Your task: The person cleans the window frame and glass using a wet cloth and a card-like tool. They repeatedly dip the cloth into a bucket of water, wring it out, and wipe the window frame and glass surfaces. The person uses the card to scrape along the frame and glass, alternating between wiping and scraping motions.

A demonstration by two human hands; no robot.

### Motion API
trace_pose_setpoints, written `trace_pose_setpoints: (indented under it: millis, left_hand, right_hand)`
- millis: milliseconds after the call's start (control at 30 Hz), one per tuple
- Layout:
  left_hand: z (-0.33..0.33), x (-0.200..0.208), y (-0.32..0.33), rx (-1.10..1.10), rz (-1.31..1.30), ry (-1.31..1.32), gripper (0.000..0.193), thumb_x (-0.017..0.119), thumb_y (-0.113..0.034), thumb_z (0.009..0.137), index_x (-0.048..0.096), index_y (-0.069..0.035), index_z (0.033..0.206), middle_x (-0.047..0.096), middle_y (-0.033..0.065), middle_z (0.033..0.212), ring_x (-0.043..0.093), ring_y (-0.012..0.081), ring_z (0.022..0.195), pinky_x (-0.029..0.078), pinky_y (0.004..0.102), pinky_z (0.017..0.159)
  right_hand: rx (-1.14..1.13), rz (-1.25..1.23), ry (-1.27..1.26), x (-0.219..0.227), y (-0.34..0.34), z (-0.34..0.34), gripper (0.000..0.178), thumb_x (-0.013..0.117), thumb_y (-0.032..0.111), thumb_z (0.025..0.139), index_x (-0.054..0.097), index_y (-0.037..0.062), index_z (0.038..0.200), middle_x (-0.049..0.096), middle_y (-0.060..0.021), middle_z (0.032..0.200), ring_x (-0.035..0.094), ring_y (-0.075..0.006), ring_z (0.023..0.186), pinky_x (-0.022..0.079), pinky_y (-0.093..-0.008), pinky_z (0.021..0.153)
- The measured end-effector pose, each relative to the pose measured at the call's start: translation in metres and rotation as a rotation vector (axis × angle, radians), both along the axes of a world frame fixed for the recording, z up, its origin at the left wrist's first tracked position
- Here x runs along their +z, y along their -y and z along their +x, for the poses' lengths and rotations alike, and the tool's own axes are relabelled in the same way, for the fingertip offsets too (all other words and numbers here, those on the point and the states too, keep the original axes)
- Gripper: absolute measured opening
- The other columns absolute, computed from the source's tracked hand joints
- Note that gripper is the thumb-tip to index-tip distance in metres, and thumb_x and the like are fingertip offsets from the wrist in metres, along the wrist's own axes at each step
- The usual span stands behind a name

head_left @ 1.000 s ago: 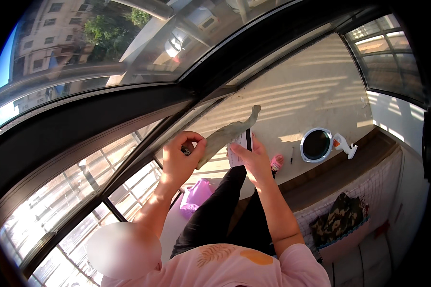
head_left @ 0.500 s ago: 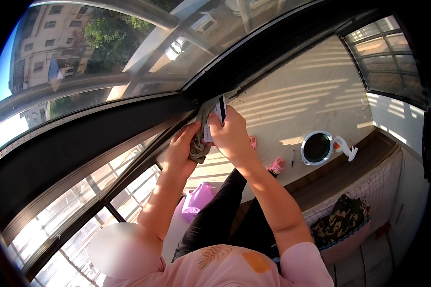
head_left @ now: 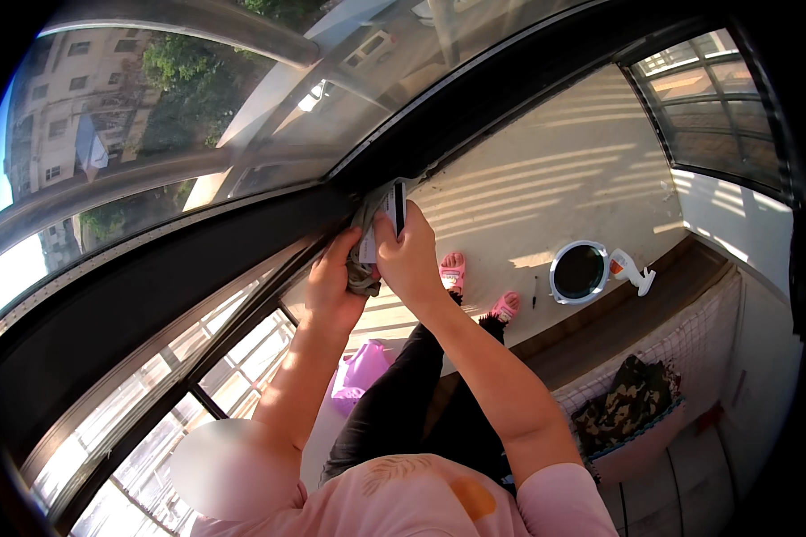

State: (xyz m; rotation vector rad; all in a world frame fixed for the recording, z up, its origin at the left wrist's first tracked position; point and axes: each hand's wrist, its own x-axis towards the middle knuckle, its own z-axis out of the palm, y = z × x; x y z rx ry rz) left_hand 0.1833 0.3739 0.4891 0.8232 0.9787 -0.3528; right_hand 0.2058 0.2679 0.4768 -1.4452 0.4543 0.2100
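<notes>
My right hand (head_left: 412, 261) pinches a white plastic card with a black stripe (head_left: 390, 215) near the corner of the black window frame (head_left: 161, 259). Against the card lies a crumpled grey-green cloth (head_left: 364, 279), its upper part reaching toward the frame's corner. My left hand (head_left: 331, 279) is closed on the cloth's left side, close beside my right hand. The card's lower end and part of the cloth are hidden by my fingers.
A white-rimmed bucket with dark contents (head_left: 577, 271) stands on the floor at right, beside a white spray bottle (head_left: 634, 272). Near it lies a thin dark stick-like object (head_left: 535, 293). A purple plastic container (head_left: 364, 369) is by my legs; camouflage cloth (head_left: 627, 401) lies at lower right.
Both hands, with the card and cloth, appear slightly further left as the whole view has shifted. The card stands more upright. Both pink sandals now show more fully.
</notes>
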Motion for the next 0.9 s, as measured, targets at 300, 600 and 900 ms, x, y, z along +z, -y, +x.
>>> trace_pose_setpoints:
  millis: [300, 600, 900]
  left_hand:
    - [-0.010, 0.012, 0.014, 0.046, 0.018, 0.020, 0.015, 0.053, -0.018, 0.089, 0.055, -0.004, 0.094, 0.060, 0.0053, 0.078, 0.056, 0.0146, 0.065, 0.045, 0.0277, 0.058]
    - [0.010, 0.004, 0.028, 0.078, 0.030, 0.017, 0.014, 0.051, -0.014, 0.089, 0.056, -0.002, 0.092, 0.058, 0.0060, 0.078, 0.054, 0.0168, 0.065, 0.045, 0.0299, 0.059]
    - [-0.006, 0.001, 0.012, 0.070, -0.075, 0.050, 0.018, 0.051, -0.020, 0.090, 0.055, -0.003, 0.089, 0.056, 0.0047, 0.074, 0.050, 0.0148, 0.060, 0.042, 0.0289, 0.059]
  right_hand:
    - [0.068, -0.243, 0.027, -0.012, -0.001, 0.000, 0.014, 0.049, 0.011, 0.081, 0.053, -0.0026, 0.082, 0.059, -0.0133, 0.066, 0.052, -0.0173, 0.040, 0.042, -0.0330, 0.044]
    - [-0.076, 0.106, -0.086, -0.007, 0.010, 0.009, 0.015, 0.049, 0.012, 0.085, 0.050, -0.0025, 0.084, 0.054, -0.0070, 0.060, 0.049, -0.0134, 0.040, 0.039, -0.0275, 0.038]
    - [0.120, 0.209, -0.295, 0.003, 0.010, 0.011, 0.018, 0.048, 0.012, 0.081, 0.051, -0.0054, 0.079, 0.055, -0.0125, 0.057, 0.054, -0.0188, 0.042, 0.041, -0.0304, 0.040]
